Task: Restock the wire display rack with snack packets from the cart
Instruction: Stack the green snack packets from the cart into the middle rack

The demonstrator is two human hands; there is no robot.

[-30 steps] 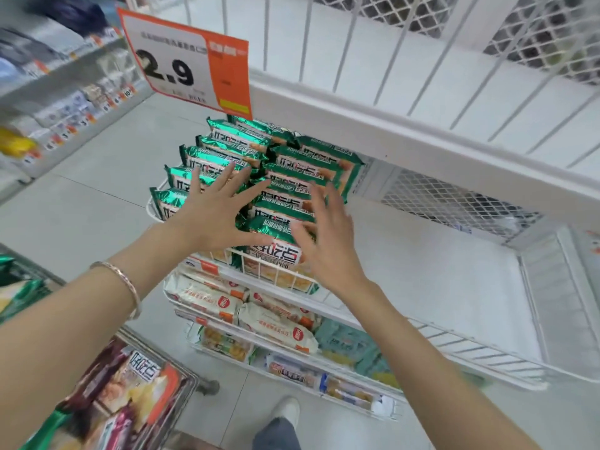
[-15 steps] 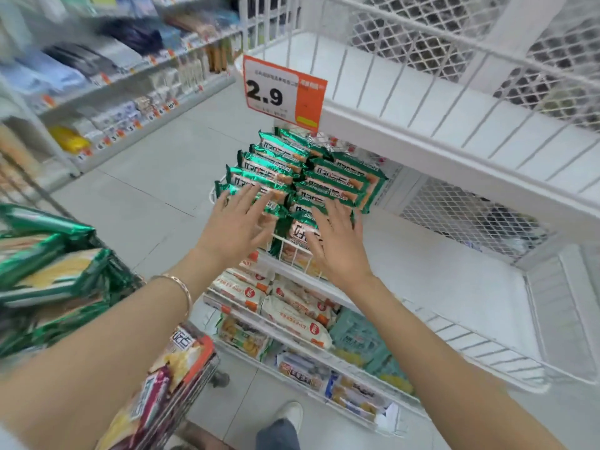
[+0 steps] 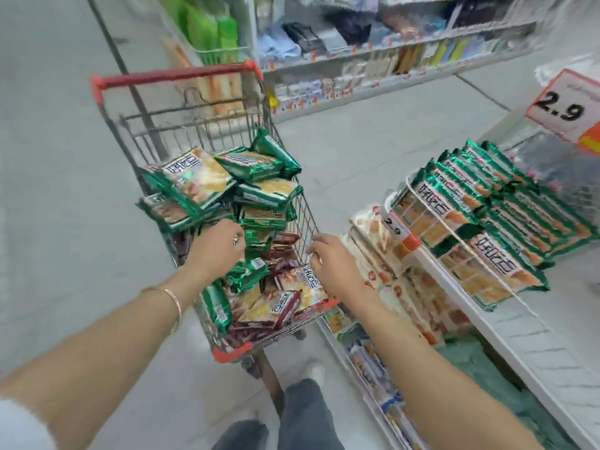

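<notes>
A wire shopping cart (image 3: 175,74) with a red handle stands in front of me. It is piled with green snack packets (image 3: 194,180) and dark red ones (image 3: 279,306). My left hand (image 3: 217,245) reaches down into the pile. Its fingertips are hidden among the green packets, so its grip is unclear. Loosely curled and holding nothing visible, my right hand (image 3: 331,261) hovers by the cart's right wall. To the right, the white wire display rack (image 3: 454,287) carries rows of the same green packets (image 3: 487,206).
An orange and white 2.9 price sign (image 3: 565,105) hangs above the rack, and a small tag (image 3: 394,227) is clipped to its front. White and red packets (image 3: 386,261) fill the tiers below. Stocked store shelves (image 3: 373,60) line the aisle behind. My legs (image 3: 302,414) are beside the cart.
Both hands left the green packets on the rack and swung left to the cart. My view turned from the rack to the cart, and the left hand went down into the pile.
</notes>
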